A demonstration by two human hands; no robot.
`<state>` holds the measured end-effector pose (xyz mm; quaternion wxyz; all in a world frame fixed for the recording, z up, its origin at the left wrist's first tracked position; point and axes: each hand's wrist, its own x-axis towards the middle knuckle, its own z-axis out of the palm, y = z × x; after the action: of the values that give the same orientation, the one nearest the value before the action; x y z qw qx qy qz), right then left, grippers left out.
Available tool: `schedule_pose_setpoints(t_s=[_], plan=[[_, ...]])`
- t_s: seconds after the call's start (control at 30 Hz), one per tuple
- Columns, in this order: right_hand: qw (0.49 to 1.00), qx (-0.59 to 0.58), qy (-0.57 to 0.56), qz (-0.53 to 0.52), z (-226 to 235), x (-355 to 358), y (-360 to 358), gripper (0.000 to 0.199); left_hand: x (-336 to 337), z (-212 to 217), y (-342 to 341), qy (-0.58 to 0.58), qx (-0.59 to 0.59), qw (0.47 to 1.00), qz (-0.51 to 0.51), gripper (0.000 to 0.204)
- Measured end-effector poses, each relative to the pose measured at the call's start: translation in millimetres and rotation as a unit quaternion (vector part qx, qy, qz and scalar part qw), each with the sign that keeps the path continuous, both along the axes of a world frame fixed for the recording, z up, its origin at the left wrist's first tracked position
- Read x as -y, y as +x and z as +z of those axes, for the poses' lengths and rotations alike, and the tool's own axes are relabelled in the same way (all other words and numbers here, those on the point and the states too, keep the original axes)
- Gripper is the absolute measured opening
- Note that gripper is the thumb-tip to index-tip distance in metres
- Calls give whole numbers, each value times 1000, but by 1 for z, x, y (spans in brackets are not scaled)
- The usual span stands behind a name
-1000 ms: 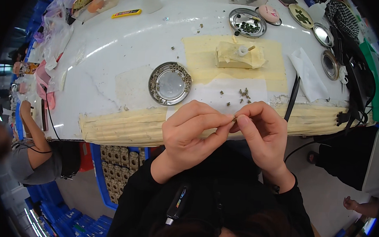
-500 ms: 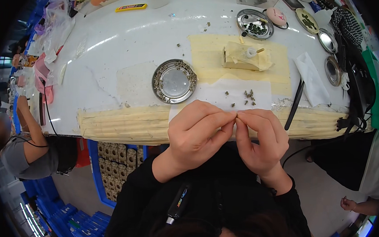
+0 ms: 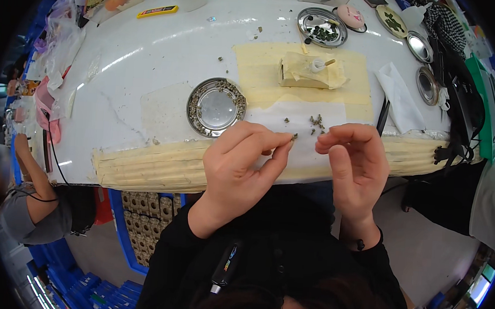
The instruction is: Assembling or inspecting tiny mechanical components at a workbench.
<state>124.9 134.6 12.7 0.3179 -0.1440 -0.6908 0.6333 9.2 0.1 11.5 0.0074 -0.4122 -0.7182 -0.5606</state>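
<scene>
Centrally, from left to right, a round metal dish (image 3: pixel 213 110) holds many small parts (image 3: pixel 240 102). The left hand (image 3: pixel 241 160) pinches one small piece (image 3: pixel 295 137) between thumb and fingertip, over the white sheet (image 3: pixel 273 112). A loose cluster (image 3: pixel 317 121) lies on that sheet, right of centre. The right hand (image 3: pixel 360 167), fingers parted, shows nothing grasped. Apparently the pinched piece is mid-handling; whether dish or cluster is the finished lot cannot be told.

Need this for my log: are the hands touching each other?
No, white paper shows between the left hand and the right hand.
</scene>
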Motion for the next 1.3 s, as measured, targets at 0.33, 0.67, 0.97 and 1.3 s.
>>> schedule_pose_setpoints(t_s=[0.33, 0.67, 0.97, 1.3], plan=[[961, 38, 272, -42, 0, -7, -3, 17, -10, 1, -1, -18, -8, 1000, -21, 14], [959, 14, 282, -23, -2, -1, -4, 24, -12, 0, 2, 8, -23, 1000, -11, 16], [949, -7, 311, -45, -5, -3, -6, 28, -13, 2, 1, 6, -29, 999, -12, 16], [949, 7, 306, -71, -2, -9, -4, 25, -16, -3, -6, -106, -47, 993, -1, 13]])
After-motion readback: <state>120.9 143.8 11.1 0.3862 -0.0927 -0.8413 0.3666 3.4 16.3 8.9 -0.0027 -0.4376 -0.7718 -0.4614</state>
